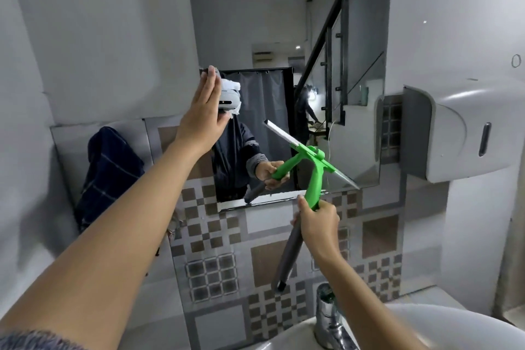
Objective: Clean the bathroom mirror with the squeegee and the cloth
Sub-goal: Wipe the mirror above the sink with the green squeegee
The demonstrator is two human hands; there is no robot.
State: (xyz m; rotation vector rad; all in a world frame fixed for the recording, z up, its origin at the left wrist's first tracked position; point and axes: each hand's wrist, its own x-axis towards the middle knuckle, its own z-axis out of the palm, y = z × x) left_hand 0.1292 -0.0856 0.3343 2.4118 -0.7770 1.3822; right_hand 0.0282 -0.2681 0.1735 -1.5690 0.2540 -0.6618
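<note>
Right hand (318, 220) clenched round the squeegee (312, 176) handle (green above, grey below), blade tilted against the mirror (284, 37) near its lower right corner. Left hand (203, 115) flat and unclenched, pressing a white cloth (234, 94) to the glass at left.

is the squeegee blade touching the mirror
Touching: the head view shows the squeegee blade meeting its own reflection on the mirror, no gap.

Pretty plain bathroom: grey-white walls (99, 23) up top, brown-and-grey checker tiles (221, 236) lower down, white sink (426, 329) with chrome tap (326, 318), white dispenser (460, 133) on the wall, dark towel (110, 170) hanging.
</note>
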